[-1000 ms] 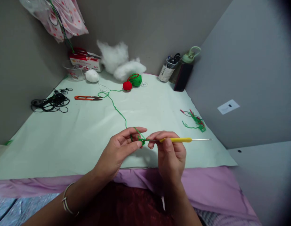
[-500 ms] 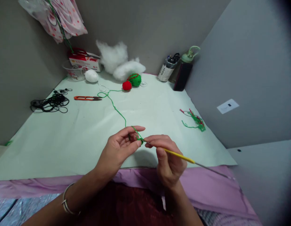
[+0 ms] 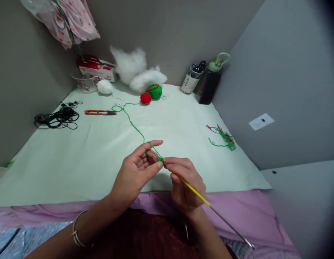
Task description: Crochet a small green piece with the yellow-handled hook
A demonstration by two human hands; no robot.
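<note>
My left hand (image 3: 131, 172) pinches a small piece of green crochet work (image 3: 159, 159) between thumb and fingers. Green yarn (image 3: 132, 125) passes over its raised index finger and trails back across the table toward the green yarn ball (image 3: 155, 91). My right hand (image 3: 187, 183) grips a crochet hook (image 3: 195, 192) by its yellow handle. The hook's front tip is at the green piece, mostly hidden by my fingers, while its metal rear end points down to the right. Both hands meet near the table's front edge.
Orange thread snips (image 3: 100, 112) and black cord (image 3: 59, 117) lie left. Behind are a red yarn ball (image 3: 145, 98), a white yarn ball (image 3: 104, 87), white stuffing (image 3: 140, 72) and a box (image 3: 98, 70). Rightward are yarn scraps (image 3: 223, 138), a pen holder (image 3: 190, 82), a phone (image 3: 210, 88) and a bottle (image 3: 216, 64).
My right hand has moved left and closer to my left fingers. The hook has swung steeper, its rear end lower and further left. My left index finger has risen slightly.
</note>
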